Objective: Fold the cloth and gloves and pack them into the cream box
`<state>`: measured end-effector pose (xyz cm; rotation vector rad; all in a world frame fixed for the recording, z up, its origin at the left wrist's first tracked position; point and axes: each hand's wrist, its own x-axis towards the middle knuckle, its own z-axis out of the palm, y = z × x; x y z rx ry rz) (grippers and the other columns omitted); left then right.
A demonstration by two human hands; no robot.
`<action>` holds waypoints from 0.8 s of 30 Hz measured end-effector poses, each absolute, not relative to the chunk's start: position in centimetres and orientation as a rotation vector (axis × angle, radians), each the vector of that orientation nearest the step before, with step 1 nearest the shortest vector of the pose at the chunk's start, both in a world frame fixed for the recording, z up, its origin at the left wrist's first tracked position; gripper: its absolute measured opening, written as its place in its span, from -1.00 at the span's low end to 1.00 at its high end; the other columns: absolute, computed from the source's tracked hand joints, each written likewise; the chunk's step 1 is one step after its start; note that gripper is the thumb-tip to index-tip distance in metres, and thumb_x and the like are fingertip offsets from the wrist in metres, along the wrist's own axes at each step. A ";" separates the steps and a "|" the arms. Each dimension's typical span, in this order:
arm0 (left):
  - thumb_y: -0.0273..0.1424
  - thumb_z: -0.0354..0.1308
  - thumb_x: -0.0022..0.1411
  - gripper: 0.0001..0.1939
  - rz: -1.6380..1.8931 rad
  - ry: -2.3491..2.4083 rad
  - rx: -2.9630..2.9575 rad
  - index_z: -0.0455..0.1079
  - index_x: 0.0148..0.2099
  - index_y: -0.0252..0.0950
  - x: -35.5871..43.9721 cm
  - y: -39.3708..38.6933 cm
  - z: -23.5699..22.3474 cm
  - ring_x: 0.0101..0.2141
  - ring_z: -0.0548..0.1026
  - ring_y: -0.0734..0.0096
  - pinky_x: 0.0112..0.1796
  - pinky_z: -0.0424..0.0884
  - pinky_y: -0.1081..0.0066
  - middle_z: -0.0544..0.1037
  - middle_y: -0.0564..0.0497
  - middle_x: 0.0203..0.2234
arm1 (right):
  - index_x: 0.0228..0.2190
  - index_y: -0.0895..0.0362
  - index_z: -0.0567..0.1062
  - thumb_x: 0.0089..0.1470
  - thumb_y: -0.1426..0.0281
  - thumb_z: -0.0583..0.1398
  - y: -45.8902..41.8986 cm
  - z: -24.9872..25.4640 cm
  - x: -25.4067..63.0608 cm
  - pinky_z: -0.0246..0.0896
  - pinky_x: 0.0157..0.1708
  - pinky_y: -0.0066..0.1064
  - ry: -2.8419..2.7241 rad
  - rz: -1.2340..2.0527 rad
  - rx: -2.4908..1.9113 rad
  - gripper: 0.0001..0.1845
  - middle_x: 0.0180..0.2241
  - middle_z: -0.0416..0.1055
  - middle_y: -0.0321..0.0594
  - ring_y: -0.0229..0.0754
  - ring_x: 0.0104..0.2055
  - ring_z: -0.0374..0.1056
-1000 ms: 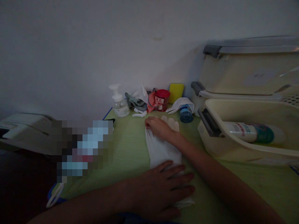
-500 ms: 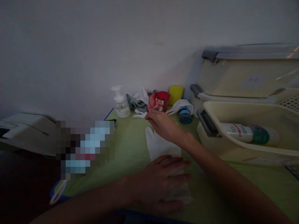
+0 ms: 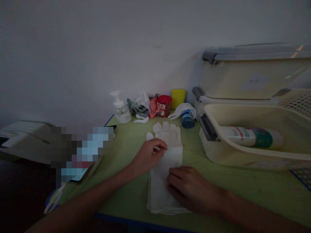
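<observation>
Curling halfway over thin white flat gloves (image 3: 157, 187), our left hand (image 3: 149, 153) and right hand (image 3: 194, 187) hide any grip. Likely light, floppy; we'd pinch the cuffs (image 3: 165, 207).

Surface (image 3: 126, 191): green, blue edging. Gloves (image 3: 165, 191), centre: white. Lidded can (image 3: 164, 106): red, white lettering. Sponge (image 3: 178, 99): plain yellow. Cloths behind: grey-green (image 3: 138, 108), coral (image 3: 154, 108), white (image 3: 144, 99). Jar (image 3: 188, 119): blue. Bin (image 3: 243, 158), right of frame: cream, grey handle (image 3: 208, 127). Bottle (image 3: 250, 137) inside: white and teal, red print. Pump bottle (image 3: 122, 114): clear, white top. Wall (image 3: 97, 48): grey.
</observation>
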<state>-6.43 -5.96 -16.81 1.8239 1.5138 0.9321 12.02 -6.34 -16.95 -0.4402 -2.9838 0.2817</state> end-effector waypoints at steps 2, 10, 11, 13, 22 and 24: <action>-0.56 -0.01 0.10 -0.81 0.783 1.670 1.920 0.42 -0.28 -0.34 -7.6 -3.6 -15.4 -0.31 0.50 0.41 -0.32 0.39 0.48 0.55 -0.03 -0.31 | -0.46 0.15 0.36 0.11 0.49 0.07 -6.4 -17.0 12.2 0.03 -0.45 -0.43 -3.006 0.324 -0.444 -0.88 -0.44 0.37 -0.28 -0.28 -0.45 0.27; -0.50 0.12 0.03 -0.95 0.342 1.882 2.044 0.40 -0.41 -0.38 -11.0 5.3 -14.0 -0.41 0.46 0.37 -0.38 0.32 0.46 0.52 -0.02 -0.47 | -0.43 0.15 0.35 0.08 0.52 0.10 -6.3 -17.4 12.3 0.05 -0.42 -0.42 -2.965 0.340 -0.420 -0.92 -0.42 0.37 -0.26 -0.25 -0.43 0.26; -0.50 0.14 0.00 -0.97 0.287 1.873 2.047 0.40 -0.43 -0.37 -11.0 5.7 -14.3 -0.44 0.45 0.38 -0.40 0.31 0.47 0.51 0.00 -0.50 | -0.43 0.15 0.35 0.07 0.52 0.11 -6.3 -17.5 12.3 0.05 -0.42 -0.42 -2.963 0.331 -0.412 -0.93 -0.42 0.37 -0.27 -0.25 -0.43 0.25; -0.51 0.18 -0.06 -0.98 0.197 1.863 2.052 0.38 -0.49 -0.35 -11.0 6.3 -14.8 -0.47 0.43 0.39 -0.43 0.28 0.48 0.48 0.03 -0.56 | -0.43 0.15 0.35 0.05 0.52 0.12 -6.3 -17.6 12.4 0.05 -0.43 -0.41 -2.961 0.310 -0.409 -0.94 -0.43 0.36 -0.28 -0.26 -0.44 0.25; -0.53 0.18 -0.07 -0.95 0.200 1.749 2.158 0.41 -0.45 -0.35 -11.8 7.1 -14.6 -0.49 0.42 0.44 -0.45 0.27 0.51 0.48 0.06 -0.55 | -0.45 0.14 0.33 0.03 0.53 0.12 -6.4 -17.2 12.3 0.10 -0.42 -0.41 -2.991 0.292 -0.413 -0.93 -0.43 0.36 -0.28 -0.25 -0.43 0.26; -0.53 0.15 -0.02 -0.95 0.251 1.698 2.199 0.42 -0.43 -0.35 -11.8 7.2 -14.5 -0.46 0.43 0.46 -0.41 0.28 0.51 0.49 0.05 -0.53 | -0.46 0.14 0.32 0.02 0.54 0.13 -6.4 -17.3 12.3 0.09 -0.44 -0.41 -2.980 0.273 -0.416 -0.91 -0.44 0.35 -0.29 -0.26 -0.45 0.25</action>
